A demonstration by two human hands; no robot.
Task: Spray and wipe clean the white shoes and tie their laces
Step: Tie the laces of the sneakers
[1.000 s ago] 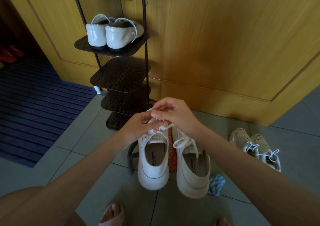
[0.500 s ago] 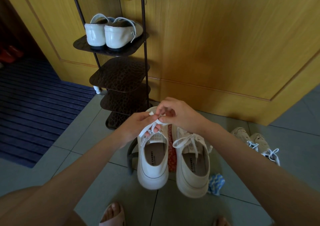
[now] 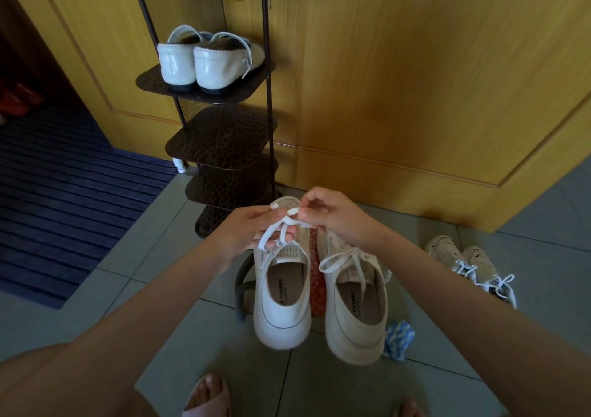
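head view: last lace half tied

the flat white lace point(image 3: 271, 236) of the left white low-top sneaker point(image 3: 281, 304) is lifted above its tongue. the left hand point(image 3: 252, 231) pinches a loop and the right hand point(image 3: 332, 215) pinches the other strand, fingers curled. just beside it, the matching right sneaker point(image 3: 355, 317) has a finished bow. both sit heels toward the person, with a crumpled blue-and-white cloth point(image 3: 398, 340) by the right heel. no spray bottle shows. wiping looks done; only this knot seems left.
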